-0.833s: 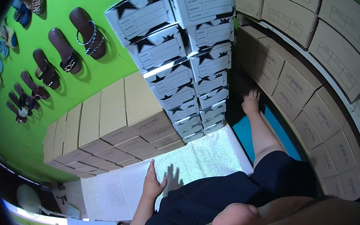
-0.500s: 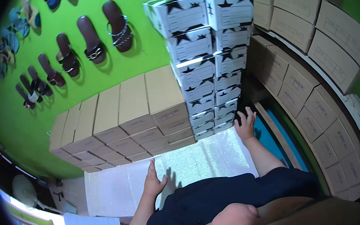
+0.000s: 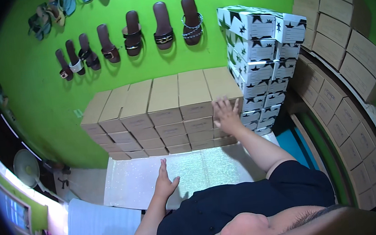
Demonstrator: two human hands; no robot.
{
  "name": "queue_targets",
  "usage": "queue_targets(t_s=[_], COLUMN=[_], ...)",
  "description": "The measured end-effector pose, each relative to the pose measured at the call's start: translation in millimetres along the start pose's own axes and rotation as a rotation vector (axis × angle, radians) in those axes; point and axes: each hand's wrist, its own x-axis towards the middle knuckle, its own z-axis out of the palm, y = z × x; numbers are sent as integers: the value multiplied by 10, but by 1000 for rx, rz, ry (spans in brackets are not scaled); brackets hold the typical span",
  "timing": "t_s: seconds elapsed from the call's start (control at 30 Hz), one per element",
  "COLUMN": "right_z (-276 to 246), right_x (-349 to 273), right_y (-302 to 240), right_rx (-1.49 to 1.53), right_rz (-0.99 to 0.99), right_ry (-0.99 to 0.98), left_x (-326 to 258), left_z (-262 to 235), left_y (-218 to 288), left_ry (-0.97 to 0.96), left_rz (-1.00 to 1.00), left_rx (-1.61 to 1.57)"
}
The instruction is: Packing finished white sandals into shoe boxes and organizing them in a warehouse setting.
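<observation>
On the left, sandals (image 3: 133,35) hang on the green wall (image 3: 30,79). Our left hand (image 3: 165,181) is open and holds nothing; it hovers over the shiny white mat (image 3: 203,169). Next come the brown boxes (image 3: 164,113), stacked in rows. Our right hand (image 3: 226,114) lies flat with spread fingers on the front of the end stack (not gripping it). We should press gently and evenly, so nothing tips. Just beside it stands the tall pile of star boxes (image 3: 259,53).

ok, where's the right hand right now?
In the head view, the right hand is right of centre, flat on the front of the rightmost stack of brown cardboard boxes, next to the star-printed white box tower.
</observation>
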Motion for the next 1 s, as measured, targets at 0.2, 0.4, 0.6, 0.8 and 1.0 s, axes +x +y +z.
queue_targets(t_s=[0.2, 0.4, 0.6, 0.8, 1.0], right_z=[-145, -415, -119, -240, -694], right_x=[296, 480, 503, 427, -148], right_y=[92, 28, 50, -105, -213], right_rx=[-159, -145, -488, -224, -177], right_rz=[58, 78, -41, 47, 10], right_ry=[-102, -78, 202, 289, 337], left_x=[-390, -575, -543, -514, -359], left_z=[-470, -803, -953, -943, -776], left_y=[-356, -529, -625, -649, -696], left_ry=[72, 75, 24, -86, -160], left_rz=[-78, -116, -60, -48, -29], left_rx=[2, 14, -7, -2, -14])
